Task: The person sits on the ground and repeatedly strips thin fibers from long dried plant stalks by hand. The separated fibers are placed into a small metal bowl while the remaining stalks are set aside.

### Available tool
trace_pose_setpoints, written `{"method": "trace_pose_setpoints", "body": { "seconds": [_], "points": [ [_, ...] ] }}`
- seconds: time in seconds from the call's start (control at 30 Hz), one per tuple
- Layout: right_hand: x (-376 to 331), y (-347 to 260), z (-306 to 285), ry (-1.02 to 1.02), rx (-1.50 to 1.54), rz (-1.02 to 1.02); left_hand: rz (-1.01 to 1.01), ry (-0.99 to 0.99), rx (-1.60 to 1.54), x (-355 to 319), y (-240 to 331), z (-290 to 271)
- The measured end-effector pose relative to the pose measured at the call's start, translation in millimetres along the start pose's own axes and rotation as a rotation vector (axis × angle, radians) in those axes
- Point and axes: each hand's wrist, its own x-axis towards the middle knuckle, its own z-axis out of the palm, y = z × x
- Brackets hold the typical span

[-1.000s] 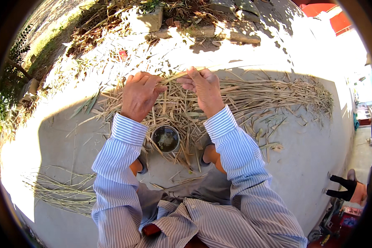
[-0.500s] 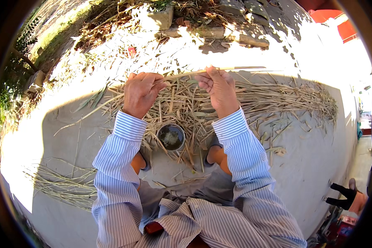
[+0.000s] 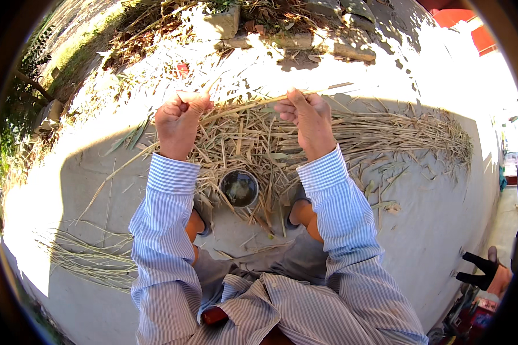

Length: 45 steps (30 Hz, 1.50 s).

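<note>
My right hand (image 3: 308,122) pinches a long, pale, dry stalk (image 3: 242,107) between thumb and fingers. The stalk slants down leftward past my left hand (image 3: 180,123), and its thin end trails over the ground at the left. My left hand is closed, its fingers curled. From its fingertips sticks up a thin dry leaf strip (image 3: 215,84), partly lost in the glare. Under both hands lies a heap of dry stalks and leaf scraps (image 3: 253,135). A round container of dark liquid (image 3: 239,188) stands between my feet, against the heap.
A bundle of stalks (image 3: 403,135) stretches to the right. Thin greenish stems (image 3: 92,259) lie at the lower left. Concrete blocks (image 3: 218,23) and leaf litter line the far edge. At the far right, another person's foot in a dark sandal (image 3: 486,270) shows.
My left hand has turned and moved slightly left, its fingers now curled upward with a leaf strip. The stalk has tilted, its right end shifting left. My right hand stays nearly in place.
</note>
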Motion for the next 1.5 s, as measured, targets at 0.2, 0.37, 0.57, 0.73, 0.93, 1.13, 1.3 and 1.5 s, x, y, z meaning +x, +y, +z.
{"method": "trace_pose_setpoints", "body": {
  "seconds": [0.2, 0.37, 0.57, 0.73, 0.93, 1.13, 1.3, 1.5],
  "points": [
    [1.5, 1.1, -7.6, 0.019, -0.006, 0.02, 0.143, 0.26, 0.085, 32.6, 0.8, -59.7],
    [4.8, 4.6, -15.4, 0.021, -0.02, 0.002, 0.485, 0.335, 0.914, 32.7, 19.0, -59.7],
    [-4.6, 8.4, 11.8, -0.072, 0.026, 0.001, 0.609, -0.388, 1.13, 5.4, 14.3, 6.6],
    [5.6, -9.0, -21.1, 0.014, -0.028, -0.027, 0.515, -0.315, 1.217, 16.9, 3.0, -39.0],
    [11.4, -10.3, -28.6, 0.071, 0.061, -0.031, 0.327, -0.264, 1.105, 15.1, 10.2, -85.4],
    [-8.7, 6.7, 12.0, -0.054, 0.138, 0.047, 0.534, -0.24, 0.927, 1.4, 1.4, 19.1],
    [-4.1, 5.6, 5.7, -0.135, 0.039, 0.015, 0.481, -0.227, 0.854, -5.7, -6.7, 22.8],
    [-8.4, 2.9, 17.1, -0.154, -0.005, 0.02, 0.132, -0.128, 0.471, -13.1, -19.7, 23.3]
  ]
}}
